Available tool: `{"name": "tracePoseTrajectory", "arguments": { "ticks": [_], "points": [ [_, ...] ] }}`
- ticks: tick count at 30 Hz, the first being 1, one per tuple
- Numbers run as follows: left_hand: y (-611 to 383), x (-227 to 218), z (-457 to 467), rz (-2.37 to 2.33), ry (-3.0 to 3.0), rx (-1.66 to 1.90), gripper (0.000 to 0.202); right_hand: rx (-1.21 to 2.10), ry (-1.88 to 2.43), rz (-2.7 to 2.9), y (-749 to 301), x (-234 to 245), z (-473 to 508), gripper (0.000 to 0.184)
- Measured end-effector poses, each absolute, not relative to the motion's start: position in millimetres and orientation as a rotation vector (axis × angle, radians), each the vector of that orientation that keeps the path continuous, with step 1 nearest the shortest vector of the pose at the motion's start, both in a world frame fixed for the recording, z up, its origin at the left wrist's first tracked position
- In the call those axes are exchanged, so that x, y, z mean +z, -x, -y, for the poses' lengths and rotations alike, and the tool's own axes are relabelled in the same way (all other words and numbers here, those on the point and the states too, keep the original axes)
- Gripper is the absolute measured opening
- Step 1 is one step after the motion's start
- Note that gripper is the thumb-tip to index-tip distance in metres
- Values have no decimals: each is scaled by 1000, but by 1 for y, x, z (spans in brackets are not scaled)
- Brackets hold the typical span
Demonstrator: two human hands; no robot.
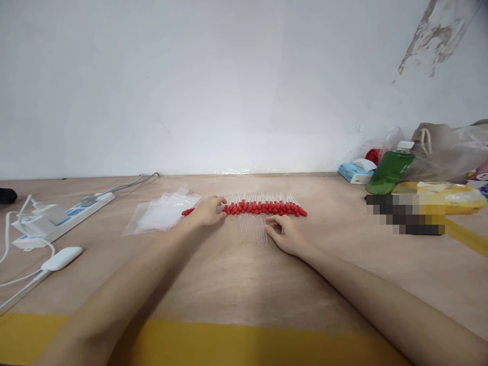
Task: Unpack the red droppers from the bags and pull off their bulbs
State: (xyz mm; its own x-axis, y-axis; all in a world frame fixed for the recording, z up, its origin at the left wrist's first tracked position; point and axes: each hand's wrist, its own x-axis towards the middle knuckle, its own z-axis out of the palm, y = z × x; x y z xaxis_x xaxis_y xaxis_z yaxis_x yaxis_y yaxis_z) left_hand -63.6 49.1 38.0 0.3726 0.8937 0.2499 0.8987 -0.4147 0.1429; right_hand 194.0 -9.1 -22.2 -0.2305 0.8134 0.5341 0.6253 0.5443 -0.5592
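Note:
A row of several clear glass droppers with red rubber bulbs [267, 207] lies across the middle of the brown table [236, 274]. A smaller group of clear glass tubes [251, 227] lies just in front of that row. My left hand [209, 209] rests at the left end of the row, fingers curled with the tips touching the red bulbs. My right hand [285, 235] lies on the table right of the glass tubes, fingers bent, their tips at the tubes' edge. Whether either hand grips anything is not visible.
A stack of clear plastic bags [160, 216] lies left of the droppers. A power strip with plugs [61, 216] and a white adapter [61, 257] sit at the far left. A green bottle [391, 170], tissue pack [356, 172], yellow package [450, 197] and bags crowd the right. Yellow tape [236, 345] runs along the front edge.

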Motion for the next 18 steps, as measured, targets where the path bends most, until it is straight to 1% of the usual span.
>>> {"name": "tracePoseTrajectory", "arguments": {
  "ticks": [4,9,11,13,14,16,18],
  "points": [
    [57,37,-57,1719,2601,-392,22,285,1168,1935,-195,-23,8,22],
    [59,40,-50,1781,2475,-507,23,302,1150,1883,-195,-22,7,21],
    [63,41,-41,1786,2382,-626,23,258,1136,1838,-195,-21,7,23],
    [66,40,-28,1719,2300,-855,21,184,1127,1783,-195,-20,10,25],
    [67,38,-20,1658,2295,-986,20,138,1127,1764,-195,-19,12,28],
    [65,30,-2,1503,2409,-1213,17,18,1113,1763,-195,-15,16,40],
    [58,20,14,1332,2664,-1303,18,-126,1070,1825,-195,-11,21,54]
  ]
}}
